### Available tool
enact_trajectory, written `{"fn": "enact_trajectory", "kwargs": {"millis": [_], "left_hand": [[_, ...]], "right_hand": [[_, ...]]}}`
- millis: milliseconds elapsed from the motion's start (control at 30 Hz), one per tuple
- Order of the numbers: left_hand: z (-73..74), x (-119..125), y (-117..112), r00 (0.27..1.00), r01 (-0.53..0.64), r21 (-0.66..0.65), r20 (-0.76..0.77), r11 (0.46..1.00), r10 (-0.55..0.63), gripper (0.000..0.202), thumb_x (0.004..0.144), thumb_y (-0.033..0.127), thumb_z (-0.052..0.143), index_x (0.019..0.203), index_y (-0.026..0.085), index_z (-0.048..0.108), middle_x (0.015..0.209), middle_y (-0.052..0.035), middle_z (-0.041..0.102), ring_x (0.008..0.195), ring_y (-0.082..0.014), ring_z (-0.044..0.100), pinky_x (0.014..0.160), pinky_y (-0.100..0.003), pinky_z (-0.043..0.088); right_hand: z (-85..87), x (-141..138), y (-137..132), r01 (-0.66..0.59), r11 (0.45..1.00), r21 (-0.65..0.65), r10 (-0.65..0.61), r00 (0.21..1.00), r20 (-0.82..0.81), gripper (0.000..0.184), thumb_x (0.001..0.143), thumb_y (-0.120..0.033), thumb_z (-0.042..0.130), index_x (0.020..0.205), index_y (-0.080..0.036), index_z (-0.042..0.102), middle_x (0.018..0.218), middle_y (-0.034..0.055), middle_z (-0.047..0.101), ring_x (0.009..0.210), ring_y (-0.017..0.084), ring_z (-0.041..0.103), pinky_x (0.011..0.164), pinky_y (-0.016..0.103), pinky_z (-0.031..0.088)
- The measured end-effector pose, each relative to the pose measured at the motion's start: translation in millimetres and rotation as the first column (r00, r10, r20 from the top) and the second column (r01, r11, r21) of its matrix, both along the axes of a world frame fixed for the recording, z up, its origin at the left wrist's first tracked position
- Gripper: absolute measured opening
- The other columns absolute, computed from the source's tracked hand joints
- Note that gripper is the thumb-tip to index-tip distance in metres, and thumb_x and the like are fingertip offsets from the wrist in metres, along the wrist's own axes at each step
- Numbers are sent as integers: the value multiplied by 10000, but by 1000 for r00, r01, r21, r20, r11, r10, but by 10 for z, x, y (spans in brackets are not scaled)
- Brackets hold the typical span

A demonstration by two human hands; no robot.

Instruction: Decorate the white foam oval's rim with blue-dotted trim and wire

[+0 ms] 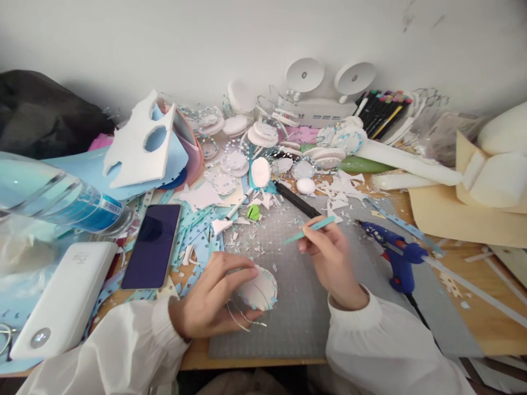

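Over the near left of the gray mat (294, 312), your left hand (216, 293) grips a white disc (260, 288), blue trim (272, 303) lining its rim but wire ends (260, 323) left loose; your right hand (327, 258) pinches a teal stick (323, 223). Beyond the mat, similar discs (263, 133) look finished.

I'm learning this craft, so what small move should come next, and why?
I'd probably ease the slim teal piece in the right hand toward the white disc: the left hand holds the disc, blue bits dot its rim, and the teal piece is apart from it.
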State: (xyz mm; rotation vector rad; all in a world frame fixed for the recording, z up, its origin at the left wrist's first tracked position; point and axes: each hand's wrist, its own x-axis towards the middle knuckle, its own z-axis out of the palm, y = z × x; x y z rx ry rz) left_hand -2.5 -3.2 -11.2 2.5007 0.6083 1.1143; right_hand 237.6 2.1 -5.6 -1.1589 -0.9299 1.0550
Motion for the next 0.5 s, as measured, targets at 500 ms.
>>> {"fn": "enact_trajectory", "kwargs": {"millis": [500], "left_hand": [[88, 57, 11, 985, -12, -133, -170, 991, -11, 629, 706, 290, 719, 1260, 194, 437, 1122, -115, 644, 974, -270, 628, 880, -402, 476]], "right_hand": [[-149, 242, 189, 256, 909, 329, -391, 798, 459, 168, 847, -343, 663, 872, -195, 589, 842, 36, 630, 684, 162, 622, 654, 317, 510]]}}
